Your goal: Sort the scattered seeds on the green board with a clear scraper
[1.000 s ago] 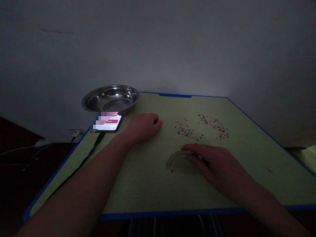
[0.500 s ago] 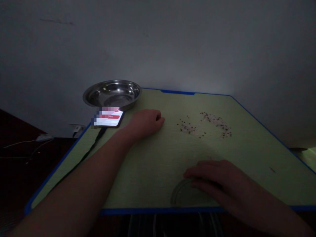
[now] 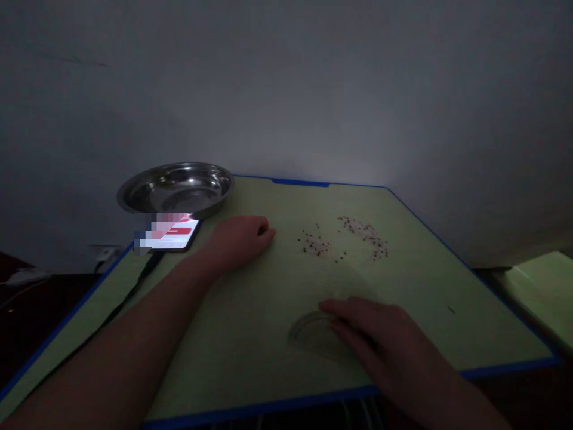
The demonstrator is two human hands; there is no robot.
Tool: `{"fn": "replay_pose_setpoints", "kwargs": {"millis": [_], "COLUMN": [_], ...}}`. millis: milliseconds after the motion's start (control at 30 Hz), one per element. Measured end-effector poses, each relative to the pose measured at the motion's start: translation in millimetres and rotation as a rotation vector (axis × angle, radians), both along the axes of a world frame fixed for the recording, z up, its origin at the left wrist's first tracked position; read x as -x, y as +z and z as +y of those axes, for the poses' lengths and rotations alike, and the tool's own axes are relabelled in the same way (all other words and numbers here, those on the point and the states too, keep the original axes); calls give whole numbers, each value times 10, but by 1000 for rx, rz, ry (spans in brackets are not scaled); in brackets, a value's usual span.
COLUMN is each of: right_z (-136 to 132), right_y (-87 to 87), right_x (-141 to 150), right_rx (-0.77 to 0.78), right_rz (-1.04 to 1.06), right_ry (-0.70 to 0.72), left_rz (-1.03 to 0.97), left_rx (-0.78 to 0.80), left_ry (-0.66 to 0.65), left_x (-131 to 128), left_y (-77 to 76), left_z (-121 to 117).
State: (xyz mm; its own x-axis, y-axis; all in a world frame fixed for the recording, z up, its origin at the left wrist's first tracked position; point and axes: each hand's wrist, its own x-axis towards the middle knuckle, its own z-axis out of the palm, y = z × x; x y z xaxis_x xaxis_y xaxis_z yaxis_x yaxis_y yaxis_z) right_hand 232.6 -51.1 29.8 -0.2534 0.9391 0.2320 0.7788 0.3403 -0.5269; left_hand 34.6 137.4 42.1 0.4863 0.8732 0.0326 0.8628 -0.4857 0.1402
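Now the right hand (image 3: 382, 335) pinched the clear protractor (image 3: 310, 327) between thumb and fingers, at the table's (image 3: 242, 346) near side! Farther left, the left hand (image 3: 242, 239) lay curled in a loose fist, near the phone (image 3: 178, 240). Beyond the protractor sat two speckled grain patches (image 3: 363, 232); far left, the metal basin (image 3: 176, 194).

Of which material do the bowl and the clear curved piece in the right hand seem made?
Bowl: probably polished stainless steel; silvery with bright reflections.
Clear curved piece: likely smooth plastic, since the tabletop shows through; glass remains possible.
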Motion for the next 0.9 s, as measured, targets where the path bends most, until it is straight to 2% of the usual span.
{"fn": "replay_pose_setpoints", "kwargs": {"millis": [133,333,500,733,900], "right_z": [135,263,355,591,756], "right_y": [-21,-28,1,70,72], "right_x": [-5,-412,-680,-788,-837], "right_rx": [-54,-179,-187,-133,-91], "right_rz": [-38,-165,-216,-376,-333], "right_ry": [-80,-320,-451,-476,-443], "left_rz": [-10,-6,-30,-54,-43], "left_rx": [18,51,43,46,52], "left_ry": [-5,4,-18,-9,-10], "left_x": [6,5,23,25,26], "left_y": [13,46,44,34,31], "left_z": [5,-5,-5,-10,-5]}}
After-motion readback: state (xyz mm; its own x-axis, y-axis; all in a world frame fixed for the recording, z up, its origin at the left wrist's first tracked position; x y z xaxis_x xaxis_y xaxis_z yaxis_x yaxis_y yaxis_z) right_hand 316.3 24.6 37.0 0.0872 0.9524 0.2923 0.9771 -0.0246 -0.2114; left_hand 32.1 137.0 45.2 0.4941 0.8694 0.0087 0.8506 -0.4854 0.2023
